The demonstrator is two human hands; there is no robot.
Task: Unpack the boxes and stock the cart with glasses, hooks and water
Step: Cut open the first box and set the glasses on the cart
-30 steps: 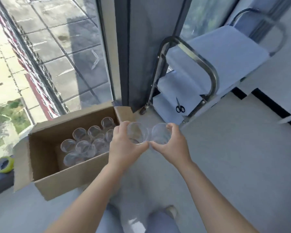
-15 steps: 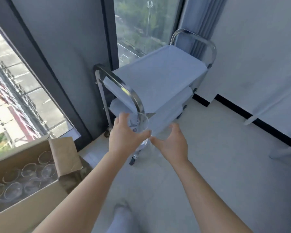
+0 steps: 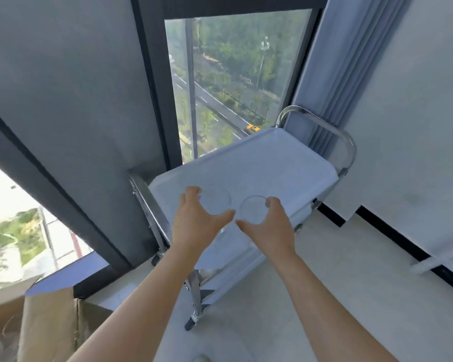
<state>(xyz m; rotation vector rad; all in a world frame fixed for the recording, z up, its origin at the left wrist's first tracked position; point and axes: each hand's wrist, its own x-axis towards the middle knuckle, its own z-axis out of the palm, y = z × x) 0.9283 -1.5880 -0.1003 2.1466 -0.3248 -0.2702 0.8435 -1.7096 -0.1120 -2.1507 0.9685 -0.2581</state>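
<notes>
My left hand (image 3: 194,220) grips a clear glass (image 3: 216,201) by its side, fingers and thumb curled round it. My right hand (image 3: 268,226) holds a second clear glass (image 3: 253,210) the same way. Both glasses hang side by side over the near end of the cart's top shelf (image 3: 267,163), which is covered in a white cloth. I cannot tell whether the glasses touch the shelf. The cart (image 3: 152,205) is a steel trolley with curved handles at both ends and lower shelves partly hidden below my hands.
An open cardboard box (image 3: 47,327) stands at the bottom left on the floor; its contents are cut off by the frame. Tall windows and a dark pillar stand behind the cart. A grey curtain (image 3: 332,74) hangs at the right, beside a white wall with a black skirting.
I have turned from the box to the cart and come closer. Both hands, each with a glass, rose from beside the lower shelves to above the top shelf.
</notes>
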